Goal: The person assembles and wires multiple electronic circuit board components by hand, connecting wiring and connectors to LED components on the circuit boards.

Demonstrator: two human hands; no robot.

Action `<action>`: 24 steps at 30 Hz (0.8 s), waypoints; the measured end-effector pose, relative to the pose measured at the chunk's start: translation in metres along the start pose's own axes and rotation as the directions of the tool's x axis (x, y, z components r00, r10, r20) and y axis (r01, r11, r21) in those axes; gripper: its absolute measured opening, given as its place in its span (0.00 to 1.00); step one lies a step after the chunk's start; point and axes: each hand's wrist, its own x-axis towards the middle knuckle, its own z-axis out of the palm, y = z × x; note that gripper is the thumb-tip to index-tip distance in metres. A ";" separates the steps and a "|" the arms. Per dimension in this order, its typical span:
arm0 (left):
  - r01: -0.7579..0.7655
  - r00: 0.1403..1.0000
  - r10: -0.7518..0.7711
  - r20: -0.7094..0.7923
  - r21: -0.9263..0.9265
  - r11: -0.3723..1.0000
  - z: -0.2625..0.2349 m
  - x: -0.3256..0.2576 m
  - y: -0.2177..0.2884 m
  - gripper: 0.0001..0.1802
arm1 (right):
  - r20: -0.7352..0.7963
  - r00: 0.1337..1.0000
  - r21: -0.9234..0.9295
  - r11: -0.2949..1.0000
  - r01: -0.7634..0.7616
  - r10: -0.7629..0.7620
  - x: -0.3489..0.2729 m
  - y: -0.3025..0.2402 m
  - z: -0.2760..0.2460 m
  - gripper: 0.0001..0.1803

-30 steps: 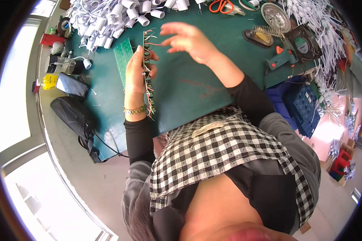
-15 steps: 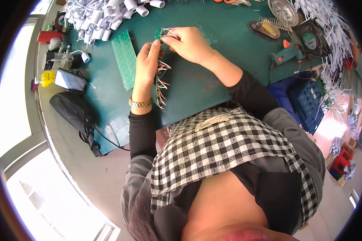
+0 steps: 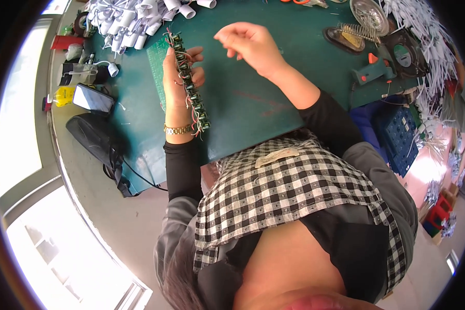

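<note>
- We are looking down at a dark green work mat [image 3: 253, 111] covering the bench, with pale floor and a bright window strip running along the far left.
- Well left of our grip, a black pouch [image 3: 90, 137] is lying at the mat's edge, with a dark phone [image 3: 93, 98] and a small yellow item [image 3: 64, 94] just above it.
- Above and left of the grip, a heap of short white tubes [image 3: 129, 23] is spilling across the mat's top edge.
- Our left hand [image 3: 180, 77] is clamping a long strip of small wired components [image 3: 189, 85], fingers wrapped around its upper half; the strip is standing off the mat and running down past a gold bracelet [image 3: 178, 129] on the wrist.
- Just behind the grip, a green perforated board [image 3: 157, 67] is lying flat on the mat.
- Right of the grip, our right hand [image 3: 250, 44] is hovering near the strip's top, fingers loosely curled with nothing visibly in them.
- Well right, a soldering stand with coiled holder [image 3: 354, 36], a teal glue gun [image 3: 374, 72] and a small black fan [image 3: 405, 54] are sitting on the mat.
- Far right, a blue crate [image 3: 400, 139] is sitting below the bench.
</note>
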 end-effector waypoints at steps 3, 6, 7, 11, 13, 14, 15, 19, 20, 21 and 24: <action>0.061 0.997 -0.057 0.051 -0.088 0.994 0.007 -0.003 -0.004 0.30 | 0.118 0.983 -0.239 0.957 0.166 -0.141 -0.003 0.014 0.012 0.13; 0.089 0.995 -0.084 0.047 -0.106 0.990 0.012 -0.003 -0.012 0.28 | 0.156 0.928 -0.379 0.847 0.372 -0.338 -0.005 0.015 0.018 0.14; 0.093 0.995 -0.090 0.040 -0.081 0.992 0.013 -0.002 -0.014 0.28 | 0.165 0.919 -0.451 0.801 0.393 -0.358 -0.005 0.017 0.017 0.14; 0.115 0.993 -0.115 0.009 -0.087 0.989 0.014 0.002 -0.020 0.24 | 0.162 0.960 -0.521 0.806 0.281 -0.230 -0.006 0.018 0.019 0.14; 0.121 0.993 -0.120 0.010 -0.103 0.987 0.016 0.002 -0.022 0.24 | 0.135 0.957 -0.480 0.827 0.291 -0.258 -0.006 0.023 0.020 0.14; 0.095 0.995 -0.095 -0.001 -0.089 0.991 0.017 0.002 -0.022 0.23 | 0.111 0.951 -0.439 0.844 0.307 -0.288 -0.007 0.025 0.021 0.14; 0.066 0.998 -0.067 -0.015 -0.079 0.995 0.018 0.001 -0.022 0.22 | 0.112 0.952 -0.439 0.845 0.305 -0.285 -0.007 0.025 0.021 0.14; -0.023 0.999 0.023 -0.048 -0.003 1.000 0.012 0.004 -0.027 0.22 | 0.116 0.961 -0.314 0.908 0.277 -0.252 -0.014 0.020 0.022 0.24; -0.007 1.000 0.007 -0.020 -0.009 1.000 0.013 0.000 -0.025 0.22 | 0.112 0.949 -0.308 0.898 0.315 -0.295 -0.016 0.016 0.021 0.27; 0.010 1.000 -0.010 0.011 -0.011 1.000 0.014 -0.001 -0.022 0.22 | 0.110 0.948 -0.307 0.897 0.317 -0.297 -0.017 0.012 0.020 0.27; 0.032 0.999 -0.032 0.036 -0.002 0.999 0.013 0.001 -0.028 0.23 | 0.073 0.934 -0.265 0.896 0.357 -0.350 -0.018 0.003 0.013 0.29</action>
